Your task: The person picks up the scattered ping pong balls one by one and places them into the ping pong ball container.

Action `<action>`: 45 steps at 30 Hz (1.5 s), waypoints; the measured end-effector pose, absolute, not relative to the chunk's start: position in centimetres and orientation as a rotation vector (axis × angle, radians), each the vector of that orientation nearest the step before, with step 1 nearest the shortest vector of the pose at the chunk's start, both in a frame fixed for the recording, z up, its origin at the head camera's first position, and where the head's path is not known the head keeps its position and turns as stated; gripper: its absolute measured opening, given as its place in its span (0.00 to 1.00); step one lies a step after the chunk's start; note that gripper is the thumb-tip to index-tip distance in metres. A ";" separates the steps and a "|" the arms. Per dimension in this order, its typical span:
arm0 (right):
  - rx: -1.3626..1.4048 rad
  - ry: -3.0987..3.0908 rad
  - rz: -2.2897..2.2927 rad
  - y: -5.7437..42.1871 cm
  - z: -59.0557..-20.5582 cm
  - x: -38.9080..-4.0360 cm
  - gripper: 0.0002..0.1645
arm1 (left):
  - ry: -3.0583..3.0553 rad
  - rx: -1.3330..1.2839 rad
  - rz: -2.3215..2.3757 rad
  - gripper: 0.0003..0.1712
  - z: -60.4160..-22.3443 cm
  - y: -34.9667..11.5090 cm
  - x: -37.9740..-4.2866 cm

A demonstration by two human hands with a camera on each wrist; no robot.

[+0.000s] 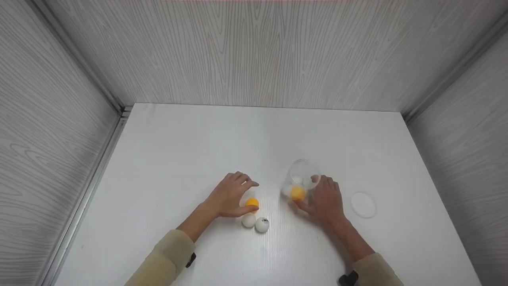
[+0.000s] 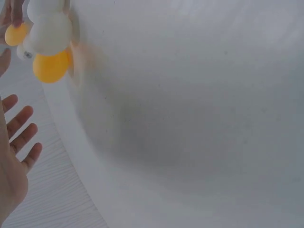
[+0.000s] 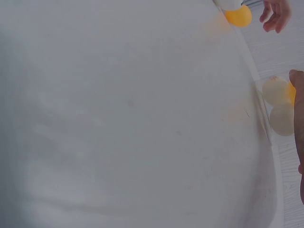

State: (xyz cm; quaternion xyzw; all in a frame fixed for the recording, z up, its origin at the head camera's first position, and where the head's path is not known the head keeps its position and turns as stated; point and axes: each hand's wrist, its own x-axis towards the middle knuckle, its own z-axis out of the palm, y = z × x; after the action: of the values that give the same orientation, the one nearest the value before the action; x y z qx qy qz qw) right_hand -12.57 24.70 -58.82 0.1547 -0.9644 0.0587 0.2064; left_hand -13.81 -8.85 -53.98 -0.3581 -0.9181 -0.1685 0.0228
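My right hand grips a clear plastic jar round its side. Inside the jar are an orange table tennis ball and white balls. To its left, my left hand has its thumb and fingers spread apart around a loose orange ball on the table. Just in front of that ball lie two white balls, one plain and one with a dark print. In the left wrist view, the fingers are extended, away from the loose orange ball.
A round translucent lid lies flat on the white table, to the right of my right hand. Grey wood-grain panels stand behind the table and on both sides.
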 end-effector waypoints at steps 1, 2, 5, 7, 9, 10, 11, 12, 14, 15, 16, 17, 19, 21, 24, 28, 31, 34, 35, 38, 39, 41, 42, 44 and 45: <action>0.435 -2.683 0.159 24.7 -58.8 -12.6 0.57 | -2.844 -1.108 -0.510 0.35 -54.0 -8.9 -13.8; 0.439 -2.682 0.156 24.7 -58.8 -12.6 0.56 | -2.843 -1.108 -0.497 0.34 -54.1 -8.9 -13.7; 0.438 -2.685 0.170 24.7 -58.7 -12.6 0.56 | -2.846 -1.102 -0.473 0.33 -54.3 -8.9 -13.6; 0.433 -2.690 0.188 24.7 -58.7 -12.6 0.56 | -2.842 -1.101 -0.468 0.32 -54.4 -9.0 -13.5; 0.424 -2.695 0.209 24.7 -58.7 -12.6 0.56 | -2.842 -1.099 -0.471 0.31 -54.5 -9.0 -13.5; 0.419 -2.697 0.220 24.7 -58.7 -12.6 0.56 | -2.839 -1.098 -0.473 0.30 -54.6 -9.0 -13.5; 0.417 -2.699 0.226 24.7 -58.7 -12.6 0.56 | -2.836 -1.100 -0.474 0.30 -54.7 -9.0 -13.5; 0.417 -2.698 0.227 24.7 -58.7 -12.5 0.56 | -2.833 -1.102 -0.478 0.29 -54.8 -9.0 -13.5; 0.417 -2.696 0.225 24.7 -58.8 -12.5 0.56 | -2.831 -1.106 -0.482 0.28 -55.0 -9.0 -13.5; 0.418 -2.694 0.223 24.7 -58.8 -12.5 0.56 | -2.831 -1.108 -0.481 0.27 -55.0 -9.0 -13.5; 0.420 -2.692 0.223 24.7 -58.8 -12.5 0.56 | -2.830 -1.110 -0.482 0.26 -55.1 -8.9 -13.5; 0.422 -2.690 0.222 24.7 -58.8 -12.5 0.56 | -2.833 -1.112 -0.480 0.26 -55.1 -8.9 -13.5; 0.421 -2.689 0.222 24.8 -58.8 -12.5 0.56 | -2.839 -1.116 -0.484 0.25 -55.2 -8.9 -13.4; 0.416 -2.692 0.235 24.8 -58.8 -12.6 0.56 | -2.823 -1.129 -0.474 0.24 -55.3 -9.0 -13.5; 0.406 -2.698 0.256 24.8 -58.9 -12.6 0.56 | -2.787 -1.148 -0.470 0.22 -55.3 -9.1 -13.5; 0.409 -2.698 0.281 24.8 -58.8 -12.6 0.56 | -2.759 -1.161 -0.459 0.21 -55.3 -9.1 -13.6; 0.419 -2.693 0.276 24.8 -58.7 -12.6 0.55 | -2.766 -1.165 -0.441 0.20 -55.3 -9.2 -13.5; 0.424 -2.687 0.262 24.8 -58.7 -12.6 0.56 | -2.773 -1.163 -0.424 0.20 -55.3 -9.2 -13.5; 0.423 -2.685 0.259 24.8 -58.7 -12.6 0.56 | -2.780 -1.160 -0.418 0.21 -55.3 -9.2 -13.6; 0.424 -2.683 0.261 24.8 -58.7 -12.6 0.56 | -2.798 -1.153 -0.414 0.21 -55.4 -9.1 -13.6; 0.426 -2.683 0.263 24.8 -58.7 -12.6 0.56 | -2.806 -1.150 -0.414 0.21 -55.4 -9.0 -13.7; 0.426 -2.686 0.274 24.8 -58.7 -12.5 0.56 | -2.821 -1.149 -0.421 0.21 -55.4 -8.9 -13.7; 0.426 -2.687 0.280 24.8 -58.6 -12.5 0.56 | -2.823 -1.150 -0.425 0.21 -55.4 -8.9 -13.8; 0.422 -2.694 0.286 24.8 -58.6 -12.5 0.56 | -2.822 -1.152 -0.425 0.21 -55.5 -8.9 -13.8; 0.420 -2.696 0.289 24.8 -58.6 -12.5 0.56 | -2.815 -1.153 -0.428 0.21 -55.5 -8.9 -13.9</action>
State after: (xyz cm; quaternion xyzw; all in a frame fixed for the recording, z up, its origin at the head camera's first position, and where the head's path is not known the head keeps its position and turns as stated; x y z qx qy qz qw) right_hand -12.52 24.76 -58.60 0.1502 -0.9632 0.1033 0.1976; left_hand -13.86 -8.88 -55.52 -0.3753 -0.9157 -0.1393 0.0349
